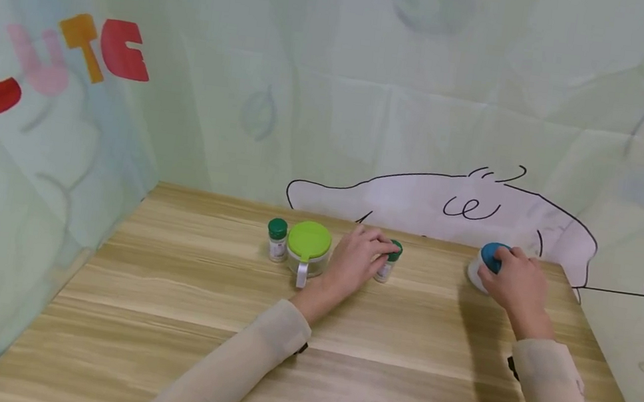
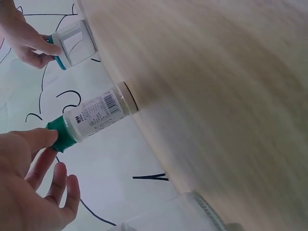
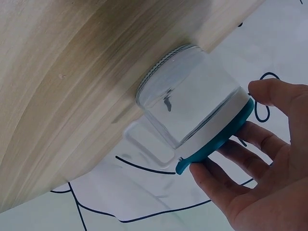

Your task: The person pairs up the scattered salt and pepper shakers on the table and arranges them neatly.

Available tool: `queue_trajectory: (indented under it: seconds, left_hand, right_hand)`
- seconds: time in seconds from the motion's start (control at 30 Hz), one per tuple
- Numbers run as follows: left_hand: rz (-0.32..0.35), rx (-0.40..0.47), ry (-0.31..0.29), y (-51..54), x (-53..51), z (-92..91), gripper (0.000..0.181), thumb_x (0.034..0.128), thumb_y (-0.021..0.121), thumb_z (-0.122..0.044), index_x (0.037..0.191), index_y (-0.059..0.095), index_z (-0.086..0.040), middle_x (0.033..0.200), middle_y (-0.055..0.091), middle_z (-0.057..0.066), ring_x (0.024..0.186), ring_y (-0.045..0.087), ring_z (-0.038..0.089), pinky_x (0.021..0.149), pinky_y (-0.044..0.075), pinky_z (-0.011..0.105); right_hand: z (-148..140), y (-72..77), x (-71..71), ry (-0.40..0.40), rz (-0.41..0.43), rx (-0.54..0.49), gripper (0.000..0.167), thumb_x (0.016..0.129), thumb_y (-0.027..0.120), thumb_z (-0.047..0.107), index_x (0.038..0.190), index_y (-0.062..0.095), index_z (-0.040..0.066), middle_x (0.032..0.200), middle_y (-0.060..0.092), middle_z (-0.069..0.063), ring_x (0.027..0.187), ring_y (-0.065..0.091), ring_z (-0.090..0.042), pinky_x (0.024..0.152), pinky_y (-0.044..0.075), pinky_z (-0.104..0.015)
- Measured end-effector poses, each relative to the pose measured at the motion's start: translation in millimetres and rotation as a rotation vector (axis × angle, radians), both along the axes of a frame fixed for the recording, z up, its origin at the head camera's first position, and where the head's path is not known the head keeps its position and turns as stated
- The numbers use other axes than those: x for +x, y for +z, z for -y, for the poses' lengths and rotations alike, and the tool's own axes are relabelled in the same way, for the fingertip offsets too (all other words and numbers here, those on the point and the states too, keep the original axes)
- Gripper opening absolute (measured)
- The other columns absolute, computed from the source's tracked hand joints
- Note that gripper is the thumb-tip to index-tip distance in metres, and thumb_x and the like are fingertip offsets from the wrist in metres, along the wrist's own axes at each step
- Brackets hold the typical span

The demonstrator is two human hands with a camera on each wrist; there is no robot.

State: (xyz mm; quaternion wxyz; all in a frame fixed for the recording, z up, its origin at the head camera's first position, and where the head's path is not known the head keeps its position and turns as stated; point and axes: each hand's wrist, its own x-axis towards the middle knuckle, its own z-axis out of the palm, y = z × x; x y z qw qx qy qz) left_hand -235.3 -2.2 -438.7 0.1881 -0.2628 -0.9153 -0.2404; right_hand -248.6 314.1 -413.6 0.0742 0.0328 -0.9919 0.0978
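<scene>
My left hand (image 1: 354, 258) pinches the green cap of a small spice bottle (image 2: 98, 115) between thumb and index finger; the other fingers are loosely bent. A barcode label shows on that bottle, which is upright at the far side of the table. Farther right, my right hand (image 1: 517, 279) grips the blue lid of a clear seasoning jar (image 3: 192, 106) from above, thumb on one side and fingers on the other. The jar has a clear side handle. Left of my left hand are a green-lidded glass jar (image 1: 309, 243) and a second green-capped spice bottle (image 1: 277, 241), side by side.
The wood-grain table (image 1: 192, 326) ends just behind the containers, against a printed cloth backdrop (image 1: 333, 108). Another cloth side (image 1: 15, 190) with the letters CUTE hangs at the left. My right forearm casts a shadow on the tabletop.
</scene>
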Motion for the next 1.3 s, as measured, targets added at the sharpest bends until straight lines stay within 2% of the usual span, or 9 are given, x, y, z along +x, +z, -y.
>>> queue_trajectory:
  seconds: [0.1, 0.23, 0.5, 0.6, 0.8, 0.97, 1.07, 1.17, 1.3]
  left_hand:
    - [-0.003, -0.082, 0.010, 0.9, 1.7, -3.1, 0.032, 0.0990, 0.075, -0.012, 0.128, 0.079, -0.025, 0.122, 0.072, -0.004, 0.113, 0.061, 0.020, 0.095, 0.055, 0.034]
    - [0.033, -0.142, 0.023, 3.1, 4.2, -6.3, 0.039, 0.1001, 0.072, -0.012, 0.136, 0.074, -0.027, 0.128, 0.068, -0.005, 0.115, 0.057, 0.018, 0.094, 0.053, 0.033]
    - [0.061, -0.278, 0.034, 8.0, 6.7, -8.3, 0.043, 0.1034, 0.069, -0.025, 0.146, 0.066, -0.026, 0.138, 0.061, -0.004, 0.118, 0.053, 0.019, 0.095, 0.050, 0.032]
    - [0.071, -0.269, 0.027, 8.7, 6.4, -7.8, 0.043, 0.1043, 0.067, -0.026, 0.147, 0.065, -0.024, 0.139, 0.061, -0.002, 0.120, 0.053, 0.020, 0.098, 0.051, 0.034]
    - [0.092, -0.143, -0.006, 10.7, 2.2, -0.4, 0.048, 0.1044, 0.066, -0.023, 0.152, 0.060, -0.022, 0.135, 0.062, 0.002, 0.119, 0.057, 0.021, 0.098, 0.055, 0.034]
    - [0.075, -0.057, -0.035, 15.6, 0.0, 6.8, 0.036, 0.1035, 0.068, -0.018, 0.140, 0.070, -0.018, 0.130, 0.067, 0.002, 0.115, 0.060, 0.021, 0.097, 0.056, 0.034]
    - [0.062, -0.063, -0.066, 15.7, -1.9, 7.8, 0.031, 0.1033, 0.069, -0.015, 0.134, 0.073, -0.017, 0.136, 0.069, 0.001, 0.121, 0.061, 0.022, 0.107, 0.053, 0.038]
    - [0.075, -0.088, -0.090, 13.9, -4.0, 6.9, 0.033, 0.1036, 0.068, -0.013, 0.136, 0.073, -0.017, 0.146, 0.067, -0.002, 0.131, 0.058, 0.022, 0.117, 0.046, 0.043]
    - [0.110, -0.100, -0.088, 11.7, -4.4, 6.8, 0.033, 0.1040, 0.067, -0.012, 0.136, 0.073, -0.017, 0.146, 0.067, -0.003, 0.137, 0.056, 0.023, 0.120, 0.042, 0.046]
  right_hand:
    - [-1.7, -1.7, 1.8, -0.005, -0.008, -0.008, 0.050, 0.098, 0.062, 0.030, 0.130, 0.059, -0.008, 0.126, 0.056, -0.035, 0.108, 0.051, -0.059, 0.087, 0.050, -0.071]
    - [-2.9, -2.3, 3.1, -0.008, -0.013, -0.004, 0.050, 0.098, 0.060, 0.029, 0.132, 0.058, -0.008, 0.129, 0.055, -0.035, 0.108, 0.051, -0.059, 0.088, 0.050, -0.072]
    - [-0.1, -0.6, 4.4, -0.003, -0.010, 0.011, 0.046, 0.100, 0.062, 0.025, 0.132, 0.057, -0.007, 0.126, 0.056, -0.034, 0.104, 0.053, -0.057, 0.086, 0.051, -0.071]
    - [1.1, -1.4, 3.9, -0.011, 0.001, 0.011, 0.046, 0.100, 0.062, 0.025, 0.133, 0.057, -0.007, 0.127, 0.056, -0.034, 0.105, 0.053, -0.056, 0.087, 0.051, -0.071]
    - [2.2, -3.5, 2.2, -0.008, -0.002, 0.002, 0.045, 0.101, 0.061, 0.024, 0.133, 0.056, -0.007, 0.127, 0.055, -0.033, 0.107, 0.051, -0.058, 0.089, 0.050, -0.072]
    - [3.7, -4.6, 1.0, -0.011, -0.002, -0.001, 0.045, 0.100, 0.060, 0.023, 0.135, 0.055, -0.005, 0.131, 0.054, -0.034, 0.109, 0.050, -0.059, 0.088, 0.050, -0.074]
    - [3.0, -4.5, 1.5, -0.015, 0.001, 0.003, 0.046, 0.100, 0.059, 0.022, 0.136, 0.055, -0.006, 0.133, 0.053, -0.035, 0.111, 0.049, -0.060, 0.090, 0.050, -0.075]
    - [2.2, -4.5, 1.9, -0.019, 0.004, 0.012, 0.047, 0.100, 0.060, 0.022, 0.137, 0.054, -0.006, 0.134, 0.052, -0.035, 0.112, 0.049, -0.060, 0.091, 0.050, -0.075]
    - [3.5, -4.9, 0.8, -0.017, 0.012, 0.022, 0.046, 0.101, 0.060, 0.023, 0.136, 0.054, -0.006, 0.133, 0.053, -0.035, 0.112, 0.050, -0.059, 0.091, 0.050, -0.074]
